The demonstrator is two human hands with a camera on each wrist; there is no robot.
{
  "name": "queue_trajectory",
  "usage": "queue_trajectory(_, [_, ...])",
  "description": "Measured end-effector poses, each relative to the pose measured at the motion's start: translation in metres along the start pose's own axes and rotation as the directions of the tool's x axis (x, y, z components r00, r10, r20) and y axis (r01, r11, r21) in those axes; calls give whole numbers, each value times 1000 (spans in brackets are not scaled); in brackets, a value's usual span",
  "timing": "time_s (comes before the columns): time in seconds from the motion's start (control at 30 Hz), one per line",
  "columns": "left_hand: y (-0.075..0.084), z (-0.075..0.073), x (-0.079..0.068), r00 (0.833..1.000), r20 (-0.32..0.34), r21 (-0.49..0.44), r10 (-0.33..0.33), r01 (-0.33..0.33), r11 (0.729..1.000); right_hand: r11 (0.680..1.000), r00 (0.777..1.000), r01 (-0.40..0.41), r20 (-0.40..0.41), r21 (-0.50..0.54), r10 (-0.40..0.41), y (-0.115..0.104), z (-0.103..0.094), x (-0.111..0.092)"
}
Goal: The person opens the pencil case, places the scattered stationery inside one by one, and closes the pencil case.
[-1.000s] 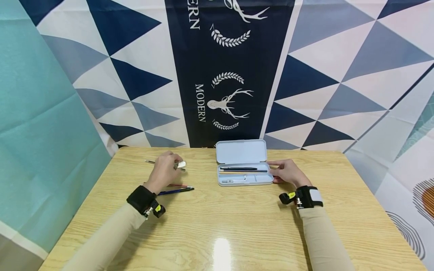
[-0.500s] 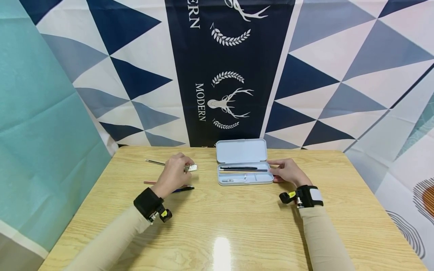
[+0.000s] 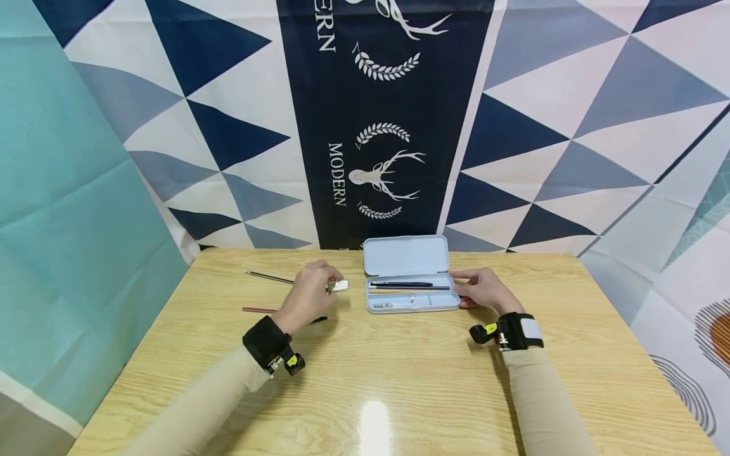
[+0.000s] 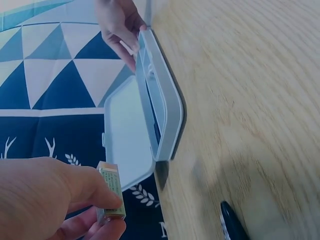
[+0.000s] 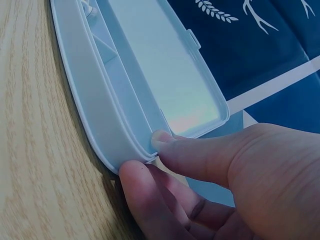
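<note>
My left hand [image 3: 310, 294] pinches a small eraser [image 4: 111, 186] between thumb and fingers, and its white end sticks out toward the case. The eraser's printed side shows in the left wrist view. To the right of that hand lies a pale blue pencil case [image 3: 406, 255] with its lid raised. Inside are a black pen [image 3: 402, 284], dark and yellowish pencils, and a small clear-and-white item [image 3: 393, 304] in the front compartment. At the case's right end, my right hand [image 3: 486, 291] grips the rim, thumb over the edge and fingers against the outer wall.
Left of the case, a dark pencil [image 3: 267, 276] and a red pencil [image 3: 258, 310] lie on the wooden table [image 3: 433, 380], partly hidden by the left hand. A dark pen [image 4: 232, 221] lies beneath that arm. A patterned cloth [image 3: 376, 95] hangs behind the table.
My left hand has moved right with the eraser, from above the loose pencils to near the case's left side. The right hand and the case have stayed in place.
</note>
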State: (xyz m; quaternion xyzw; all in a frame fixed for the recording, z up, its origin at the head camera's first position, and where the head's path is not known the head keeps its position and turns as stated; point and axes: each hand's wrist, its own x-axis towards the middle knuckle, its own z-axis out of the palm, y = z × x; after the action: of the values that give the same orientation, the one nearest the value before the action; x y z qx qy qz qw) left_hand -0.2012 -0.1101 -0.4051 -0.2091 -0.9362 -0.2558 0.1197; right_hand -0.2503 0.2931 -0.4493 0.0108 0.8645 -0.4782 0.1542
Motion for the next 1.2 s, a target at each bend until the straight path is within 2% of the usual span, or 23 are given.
queue_trajectory(0.43, [20, 17, 18, 999, 18, -12, 29, -29, 999, 1000, 1000, 21, 14, 7, -21, 5, 2, 2])
queue_trajectory(0.87, [44, 30, 27, 997, 55, -24, 51, -49, 998, 1000, 1000, 15, 8, 5, -15, 2, 0, 2])
queue_trajectory(1.2, [64, 44, 39, 993, 85, -34, 82, -79, 996, 1000, 1000, 2, 2, -5, -2, 2, -1, 3])
